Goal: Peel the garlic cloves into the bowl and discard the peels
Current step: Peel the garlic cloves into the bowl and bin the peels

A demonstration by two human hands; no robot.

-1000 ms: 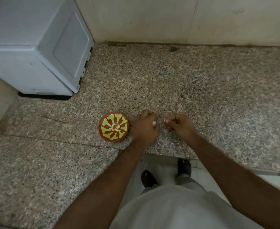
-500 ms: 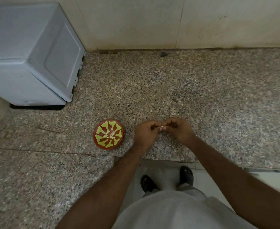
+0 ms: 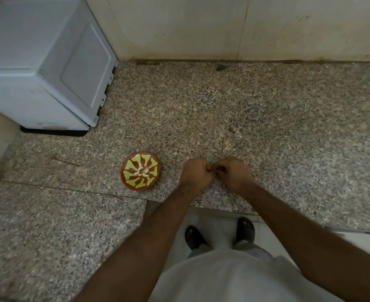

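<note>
1. Head view looks down on a speckled granite tabletop [image 3: 245, 110], with both forearms reaching forward from the bottom of the picture.
2. The left hand [image 3: 196, 174] and the right hand [image 3: 234, 172] are close together above the front part of the tabletop, and their knuckles almost touch.
3. The fingers [image 3: 202, 168] of the left hand are curled inward toward the palm, with the back of the hand turned up to the camera.
4. The fingers of the right hand are curled in the same way, and their tips point to the left hand.
5. Between the two hands, at the place where the fingertips meet, something small is pinched, but it is hidden by the fingers and I cannot tell if it is a garlic clove or a peel.
6. The bowl [image 3: 141, 170], red-brown with a yellow-green pattern inside, stands on the tabletop just to the left of the left hand and does not touch it.
7. Some pale peeled garlic cloves [image 3: 143, 172] lie in the middle of the bowl.
8. A grey-white appliance [image 3: 44, 62] stands in the far left corner of the tabletop, well apart from the bowl.
9. A tiled wall [image 3: 223, 27] rises behind the tabletop.
10. Below the tabletop edge two feet in dark sandals [image 3: 245, 228] stand on a light floor, and a light garment fills the bottom of the picture.
</note>
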